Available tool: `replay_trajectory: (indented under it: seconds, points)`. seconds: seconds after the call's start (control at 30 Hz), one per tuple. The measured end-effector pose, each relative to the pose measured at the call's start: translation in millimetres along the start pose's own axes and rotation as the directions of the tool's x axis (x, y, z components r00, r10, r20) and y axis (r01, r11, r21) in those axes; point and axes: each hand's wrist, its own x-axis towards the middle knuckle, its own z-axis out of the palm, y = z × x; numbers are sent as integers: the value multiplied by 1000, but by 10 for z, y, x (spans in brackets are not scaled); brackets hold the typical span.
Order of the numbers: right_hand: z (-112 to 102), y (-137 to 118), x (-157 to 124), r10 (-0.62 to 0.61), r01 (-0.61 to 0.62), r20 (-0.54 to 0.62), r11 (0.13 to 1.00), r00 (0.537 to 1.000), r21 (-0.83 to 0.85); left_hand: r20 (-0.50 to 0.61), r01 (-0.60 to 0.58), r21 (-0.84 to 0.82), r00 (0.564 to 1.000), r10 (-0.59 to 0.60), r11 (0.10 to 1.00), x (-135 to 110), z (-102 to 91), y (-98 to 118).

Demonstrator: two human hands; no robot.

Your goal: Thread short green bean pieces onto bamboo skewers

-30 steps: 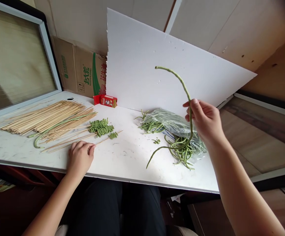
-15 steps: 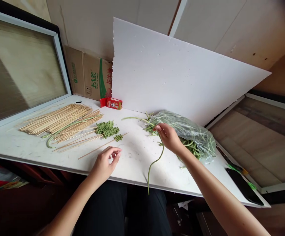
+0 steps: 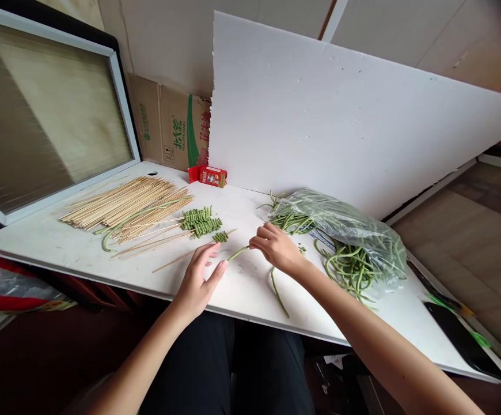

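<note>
My right hand [image 3: 274, 246] is closed round a long green bean [image 3: 238, 252]. One end points left toward my other hand, and the rest hangs down past the palm toward the table's front edge. My left hand [image 3: 201, 274] has thumb and fingers apart, with the bean's tip right at the thumb; whether they touch I cannot tell. Just beyond the left fingers lies a skewer [image 3: 170, 264] with a short row of bean pieces [image 3: 220, 237] near its point. Behind it are several skewers packed with folded bean pieces [image 3: 201, 221].
Bare bamboo skewers [image 3: 116, 202] lie in a pile at left, a loose bean [image 3: 123, 223] across them. A plastic bag of beans [image 3: 341, 216] spills open at right. A small red box [image 3: 213, 176] stands at the back. A black phone [image 3: 464, 340] lies far right.
My right hand has moved left with the bean, away from the bag. My left hand has opened its fingers and come close to the bean's end. The view has shifted slightly.
</note>
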Motion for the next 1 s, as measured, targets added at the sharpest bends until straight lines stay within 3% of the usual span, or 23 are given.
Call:
replay_trajectory:
  seconds: [0.1, 0.2, 0.3, 0.4, 0.47, 0.57, 0.63, 0.77, 0.83, 0.93, 1.0]
  points:
    - [164, -160, 109, -89, 90, 4, 996, 996, -21, -20, -26, 75, 999, 28, 997, -29, 97, -68]
    - [249, -244, 145, -84, 85, -4, 995, 996, 49, -23, -2, 93, 1000, 4, 996, -40, 139, -164]
    - [180, -238, 38, 31, -20, -53, 980, 998, 196, -53, 30, 82, 998, -26, 996, -37, 134, -222]
    - [1, -204, -260, 253, -230, -51, 935, 966, 269, -82, 53, 74, 996, -47, 996, -34, 117, -236]
    - [-130, -208, -547, 360, -363, 66, 888, 931, 283, -93, 67, 67, 994, -60, 996, -36, 112, -242]
    - [-283, -286, -1007, 316, -404, 307, 869, 898, 285, -103, 94, 54, 991, -88, 994, -45, 121, -267]
    - [-333, -379, -1264, 350, -455, 348, 842, 870, 289, -117, 115, 44, 987, -110, 992, -54, 134, -291]
    - [-275, -549, -1574, 450, -519, 271, 798, 851, 306, -141, 108, 5, 984, -106, 994, -78, 142, -329]
    - [-198, -576, -1650, 457, -505, 216, 801, 863, 321, -119, 86, -22, 989, -88, 996, -82, 131, -337]
    - [-114, -525, -1713, 493, -499, 115, 791, 863, 354, -94, 59, -41, 994, -62, 997, -38, 131, -342]
    - [-108, -447, -1735, 555, -518, 30, 754, 831, 403, -94, 40, -45, 995, -44, 998, 50, 178, -348]
